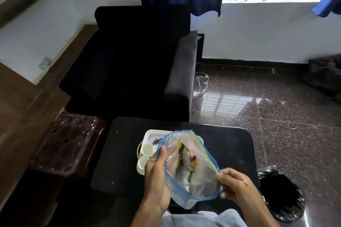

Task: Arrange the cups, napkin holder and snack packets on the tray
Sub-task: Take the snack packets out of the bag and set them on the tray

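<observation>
Both hands grip a clear zip bag (191,167) above the bench (120,153), left hand (156,175) pinching one side of its mouth, right hand (234,184) the other, mouth spread open toward the camera. Snack packets (188,158) stand lengthwise inside, labels blurred. Behind the bag, the white tray (147,134) is mostly hidden, two white cups (145,155) showing left of the bag.

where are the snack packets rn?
Head view, lower centre: the snack packets sit inside the zip-lock bag, held open by both hands above the white tray.
</observation>
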`<state>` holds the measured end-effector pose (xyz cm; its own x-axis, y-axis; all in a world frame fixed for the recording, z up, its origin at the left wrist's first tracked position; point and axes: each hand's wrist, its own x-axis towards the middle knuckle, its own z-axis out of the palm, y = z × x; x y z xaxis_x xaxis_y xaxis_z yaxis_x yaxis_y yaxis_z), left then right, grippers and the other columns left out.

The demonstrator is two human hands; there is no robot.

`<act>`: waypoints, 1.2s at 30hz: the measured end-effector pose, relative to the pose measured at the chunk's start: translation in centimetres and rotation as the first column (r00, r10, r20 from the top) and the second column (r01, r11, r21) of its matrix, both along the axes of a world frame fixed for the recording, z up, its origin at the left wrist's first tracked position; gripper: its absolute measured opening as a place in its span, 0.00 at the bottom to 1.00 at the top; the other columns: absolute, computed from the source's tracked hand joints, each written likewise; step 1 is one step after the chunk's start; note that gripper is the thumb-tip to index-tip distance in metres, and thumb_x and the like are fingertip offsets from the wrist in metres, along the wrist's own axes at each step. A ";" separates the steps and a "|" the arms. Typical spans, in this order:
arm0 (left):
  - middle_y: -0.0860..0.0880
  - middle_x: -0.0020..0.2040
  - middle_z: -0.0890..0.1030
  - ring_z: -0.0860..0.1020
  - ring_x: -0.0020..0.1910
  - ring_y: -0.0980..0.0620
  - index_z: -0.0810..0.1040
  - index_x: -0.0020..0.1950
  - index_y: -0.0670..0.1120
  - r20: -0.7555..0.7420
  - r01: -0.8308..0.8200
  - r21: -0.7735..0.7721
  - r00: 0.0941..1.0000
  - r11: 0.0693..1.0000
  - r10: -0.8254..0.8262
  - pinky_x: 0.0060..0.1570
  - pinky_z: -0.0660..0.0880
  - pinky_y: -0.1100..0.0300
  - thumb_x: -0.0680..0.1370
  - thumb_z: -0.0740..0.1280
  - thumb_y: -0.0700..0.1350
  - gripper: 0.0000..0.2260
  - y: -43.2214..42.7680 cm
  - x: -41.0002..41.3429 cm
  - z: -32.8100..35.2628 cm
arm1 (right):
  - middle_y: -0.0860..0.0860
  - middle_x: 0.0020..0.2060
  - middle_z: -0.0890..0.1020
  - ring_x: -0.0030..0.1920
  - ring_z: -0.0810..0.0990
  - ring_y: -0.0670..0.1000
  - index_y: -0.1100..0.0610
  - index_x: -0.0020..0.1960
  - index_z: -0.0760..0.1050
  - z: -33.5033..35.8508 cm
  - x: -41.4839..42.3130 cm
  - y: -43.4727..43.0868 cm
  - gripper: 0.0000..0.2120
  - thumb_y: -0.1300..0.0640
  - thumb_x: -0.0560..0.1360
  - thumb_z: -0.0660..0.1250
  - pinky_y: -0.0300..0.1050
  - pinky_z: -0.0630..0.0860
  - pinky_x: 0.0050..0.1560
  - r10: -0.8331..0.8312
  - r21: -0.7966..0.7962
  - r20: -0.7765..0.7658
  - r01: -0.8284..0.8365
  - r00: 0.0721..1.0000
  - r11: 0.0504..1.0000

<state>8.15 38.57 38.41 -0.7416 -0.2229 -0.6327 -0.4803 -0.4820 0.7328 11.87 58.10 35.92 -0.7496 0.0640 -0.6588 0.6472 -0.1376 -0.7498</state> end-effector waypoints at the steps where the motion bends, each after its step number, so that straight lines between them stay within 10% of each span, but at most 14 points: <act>1: 0.38 0.58 0.86 0.85 0.59 0.42 0.85 0.59 0.39 -0.007 0.023 0.001 1.000 1.000 -0.023 0.58 0.78 0.51 0.83 0.63 0.48 0.16 -0.3 0.2 0.0 | 0.51 0.27 0.77 0.27 0.73 0.46 0.56 0.33 0.79 -0.3 0.6 0.1 0.12 0.60 0.73 0.74 0.37 0.71 0.32 0.073 0.273 -0.061 -0.054 0.995 0.961; 4: 0.37 0.59 0.85 0.84 0.61 0.41 0.83 0.62 0.38 -0.056 0.082 -0.001 0.995 0.997 -0.081 0.58 0.79 0.51 0.82 0.63 0.48 0.17 -2.0 0.3 0.0 | 0.46 0.36 0.80 0.37 0.78 0.47 0.53 0.40 0.80 0.8 1.1 -2.0 0.06 0.56 0.72 0.76 0.35 0.73 0.42 0.372 0.781 -0.449 0.154 0.812 0.606; 7: 0.37 0.58 0.86 0.85 0.59 0.42 0.86 0.56 0.38 -0.092 0.115 -0.002 0.989 0.993 -0.115 0.55 0.84 0.54 0.79 0.65 0.49 0.17 -4.1 0.1 0.5 | 0.47 0.44 0.82 0.45 0.80 0.47 0.55 0.48 0.82 2.8 -1.5 -5.7 0.05 0.62 0.74 0.70 0.36 0.75 0.49 0.687 0.787 -0.572 0.063 0.449 0.613; 12: 0.36 0.57 0.86 0.85 0.58 0.43 0.85 0.56 0.37 -0.116 0.178 0.001 0.977 0.984 -0.177 0.54 0.83 0.57 0.79 0.64 0.50 0.19 -8.2 0.1 1.2 | 0.59 0.66 0.76 0.69 0.71 0.58 0.63 0.66 0.76 0.8 -6.8 -13.5 0.19 0.67 0.77 0.58 0.50 0.66 0.71 0.997 0.969 0.076 -0.236 0.003 -0.074; 17: 0.35 0.59 0.85 0.84 0.60 0.42 0.82 0.60 0.35 -0.127 0.203 0.059 0.973 0.977 -0.194 0.55 0.83 0.57 0.79 0.63 0.50 0.21 -11.5 0.0 0.9 | 0.62 0.72 0.70 0.70 0.69 0.62 0.62 0.73 0.68 -2.4 -7.1 -18.0 0.22 0.60 0.80 0.61 0.58 0.71 0.66 0.927 0.921 0.375 -0.101 -0.019 -0.375; 22: 0.33 0.58 0.84 0.84 0.60 0.40 0.82 0.60 0.33 -0.105 0.178 0.088 0.980 0.980 -0.169 0.59 0.81 0.53 0.78 0.64 0.49 0.21 -14.2 -0.3 0.7 | 0.58 0.66 0.76 0.63 0.76 0.59 0.59 0.68 0.72 -3.9 -7.0 -21.2 0.16 0.62 0.82 0.56 0.54 0.75 0.58 0.932 0.931 0.362 -0.042 -0.002 -0.362; 28: 0.37 0.58 0.85 0.83 0.62 0.42 0.82 0.62 0.36 -0.100 0.209 -0.011 0.973 0.978 -0.209 0.67 0.76 0.49 0.84 0.60 0.48 0.19 -17.9 -0.5 0.2 | 0.42 0.38 0.84 0.49 0.80 0.48 0.48 0.41 0.85 -1.0 -8.0 -23.5 0.03 0.54 0.69 0.72 0.44 0.78 0.44 0.965 0.968 0.249 0.006 -0.085 -0.249; 36: 0.38 0.55 0.87 0.86 0.55 0.43 0.84 0.59 0.38 -0.106 0.280 -0.037 0.953 0.959 -0.283 0.46 0.84 0.59 0.78 0.64 0.51 0.20 -21.4 -1.8 -0.1 | 0.43 0.43 0.82 0.54 0.77 0.50 0.46 0.50 0.84 4.1 -9.1 -23.3 0.11 0.57 0.72 0.68 0.51 0.70 0.68 0.997 0.999 -0.051 -0.012 -0.052 0.051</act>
<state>6.34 17.16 38.35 -0.8406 -0.0075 -0.5416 -0.5107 -0.3223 0.7971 2.80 34.77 40.04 -0.6196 -0.7790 0.0962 -0.7807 0.5990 -0.1779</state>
